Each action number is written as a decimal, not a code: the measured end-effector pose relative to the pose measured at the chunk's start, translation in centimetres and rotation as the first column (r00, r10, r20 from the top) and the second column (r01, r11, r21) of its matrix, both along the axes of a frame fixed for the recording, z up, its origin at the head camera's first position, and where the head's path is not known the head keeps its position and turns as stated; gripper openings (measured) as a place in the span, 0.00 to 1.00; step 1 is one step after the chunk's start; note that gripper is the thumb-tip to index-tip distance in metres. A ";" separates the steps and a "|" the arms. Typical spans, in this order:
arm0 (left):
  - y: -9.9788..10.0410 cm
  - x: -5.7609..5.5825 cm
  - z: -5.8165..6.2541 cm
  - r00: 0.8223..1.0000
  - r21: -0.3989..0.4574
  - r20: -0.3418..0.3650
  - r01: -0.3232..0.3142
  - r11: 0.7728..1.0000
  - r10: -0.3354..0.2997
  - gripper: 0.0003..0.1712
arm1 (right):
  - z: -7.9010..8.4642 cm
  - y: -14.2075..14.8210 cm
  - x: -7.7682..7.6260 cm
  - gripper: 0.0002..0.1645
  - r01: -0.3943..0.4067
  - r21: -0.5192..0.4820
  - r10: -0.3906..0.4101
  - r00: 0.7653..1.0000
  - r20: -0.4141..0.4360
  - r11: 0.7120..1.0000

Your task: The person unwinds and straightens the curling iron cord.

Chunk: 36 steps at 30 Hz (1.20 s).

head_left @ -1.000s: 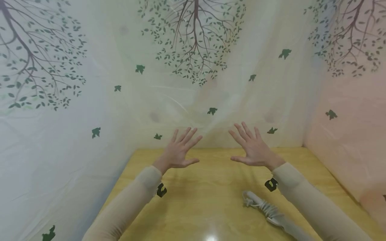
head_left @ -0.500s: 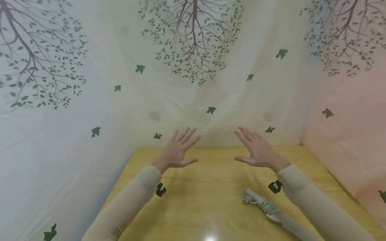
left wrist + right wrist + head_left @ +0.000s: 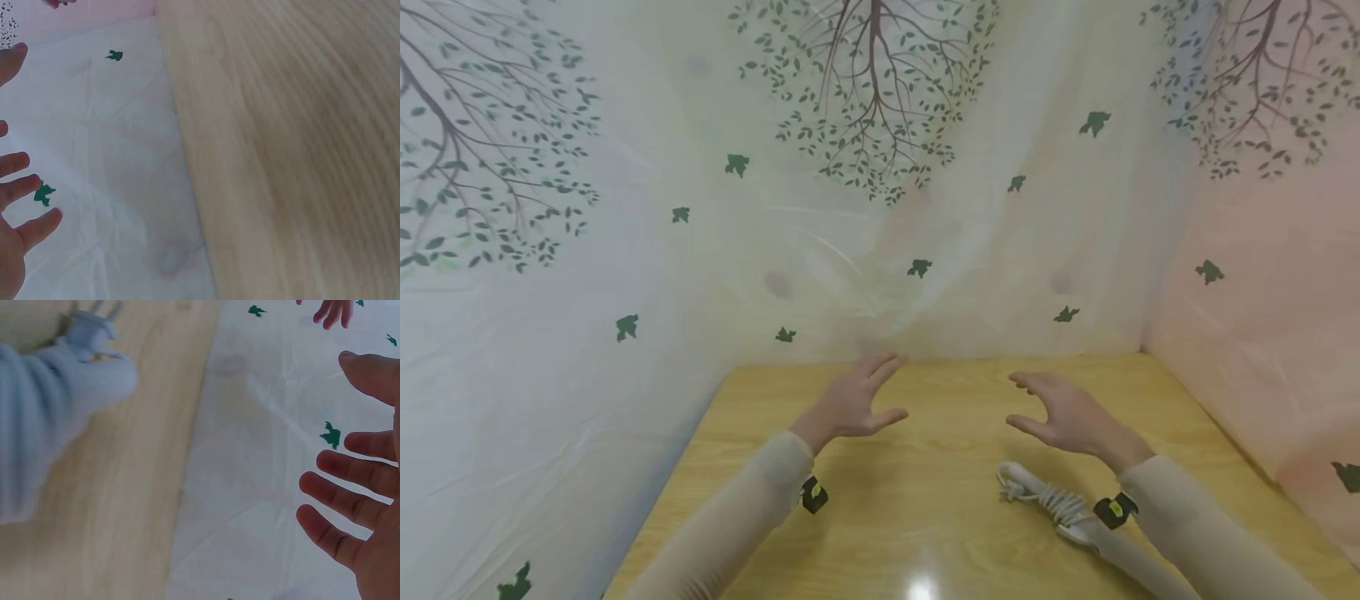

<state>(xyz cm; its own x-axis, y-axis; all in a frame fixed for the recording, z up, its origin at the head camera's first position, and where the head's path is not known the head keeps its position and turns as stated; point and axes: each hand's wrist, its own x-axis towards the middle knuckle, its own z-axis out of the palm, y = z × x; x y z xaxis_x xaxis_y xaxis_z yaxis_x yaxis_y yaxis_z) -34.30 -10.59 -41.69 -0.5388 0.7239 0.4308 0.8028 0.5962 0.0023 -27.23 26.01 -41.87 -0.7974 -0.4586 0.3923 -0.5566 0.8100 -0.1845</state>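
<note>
A long whitish corded device (image 3: 1123, 557) lies slantwise on the wooden table (image 3: 917, 483), its cord (image 3: 1060, 502) wound round one end. In the right wrist view its two-pin plug (image 3: 87, 334) shows, beside the blurred pale coils. My right hand (image 3: 1075, 418) hovers beyond the device with nothing in it, thumb apart from the loosely extended fingers (image 3: 350, 500). Over the left part of the table is my left hand (image 3: 850, 402), also holding nothing, its fingers (image 3: 39, 228) spread. The right forearm overlaps the device's near end in the head view.
Pale sheets (image 3: 850, 242) printed with trees and green birds hang behind the table and on both sides. A small dark wrist camera (image 3: 814, 495) is strapped at the left sleeve, another wrist camera (image 3: 1115, 509) at the right.
Both hands have come down from their raised, spread pose toward the tabletop. The right has also shifted right, and its fingers have drawn together. The device stays lying on the table.
</note>
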 end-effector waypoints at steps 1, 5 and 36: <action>0.3 0.2 -0.3 0.999 0.012 0.041 0.004 1.000 -0.005 0.49 | -0.5 0.3 0.3 0.41 0.008 0.002 -0.008 1.000 0.008 1.000; 1.3 0.7 -1.0 0.980 0.059 0.196 0.009 0.998 -0.020 0.46 | -2.1 1.3 1.5 0.39 0.047 0.023 -0.048 0.998 0.041 0.999; 2.9 3.5 -5.0 0.913 0.078 0.403 0.032 0.996 -0.061 0.41 | -10.4 4.3 10.6 0.31 0.194 -0.114 -0.177 0.973 0.148 0.974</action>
<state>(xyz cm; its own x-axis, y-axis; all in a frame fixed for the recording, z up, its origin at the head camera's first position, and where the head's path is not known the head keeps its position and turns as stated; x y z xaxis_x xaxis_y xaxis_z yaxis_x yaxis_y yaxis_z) -30.80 -7.73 -46.65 -0.6435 0.7292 0.2326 0.7516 0.5445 0.3723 -16.64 30.33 -52.27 -0.9137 -0.2510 0.3197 -0.3613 0.8620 -0.3556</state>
